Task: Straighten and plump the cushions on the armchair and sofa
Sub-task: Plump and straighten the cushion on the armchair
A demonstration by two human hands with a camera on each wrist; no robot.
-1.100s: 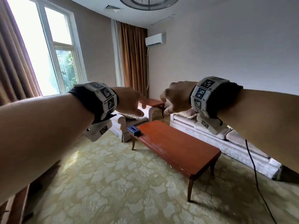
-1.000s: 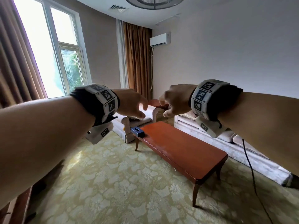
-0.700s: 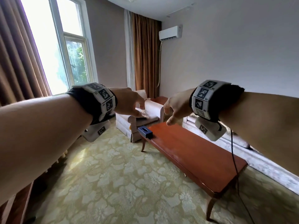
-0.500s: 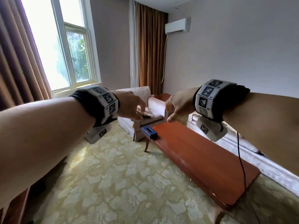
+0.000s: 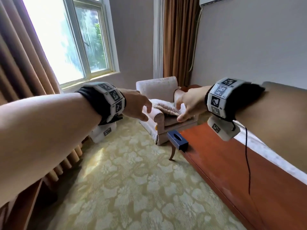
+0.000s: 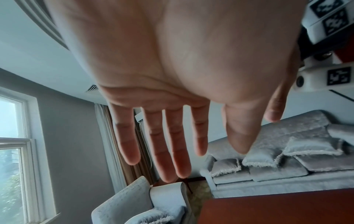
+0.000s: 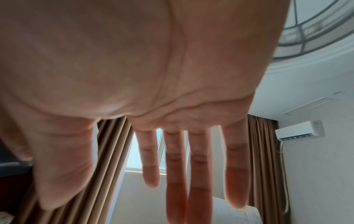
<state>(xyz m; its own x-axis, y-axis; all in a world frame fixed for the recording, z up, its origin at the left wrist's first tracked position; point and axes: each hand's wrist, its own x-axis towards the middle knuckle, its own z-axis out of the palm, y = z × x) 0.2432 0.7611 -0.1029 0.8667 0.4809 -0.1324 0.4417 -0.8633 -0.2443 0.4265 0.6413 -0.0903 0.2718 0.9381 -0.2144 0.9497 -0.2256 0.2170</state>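
A pale armchair [image 5: 157, 87] stands under the window, with a fringed beige cushion [image 5: 166, 109] lying flat and askew on its seat. Both my arms reach toward it, still well short of it. My left hand [image 5: 147, 113] hangs in the air with straight, spread fingers and holds nothing. My right hand [image 5: 180, 112] is likewise spread and empty. The left wrist view shows the left hand [image 6: 203, 150] before the pale sofa [image 6: 287, 191], where several fringed cushions [image 6: 262, 157] lie slumped in a row. The right hand [image 7: 114, 191] fills the right wrist view.
A long red-brown coffee table [image 5: 240, 176] runs along my right, with a blue tissue box [image 5: 177, 140] at its far end near the armchair. The sofa's front edge [image 5: 269, 156] lies beyond it. Brown curtains [image 5: 21, 63] hang left. Patterned carpet [image 5: 132, 180] leads up to the chair.
The view has swung left and moved closer to the armchair, which now sits between my hands. Both hands' fingers have uncurled and spread.
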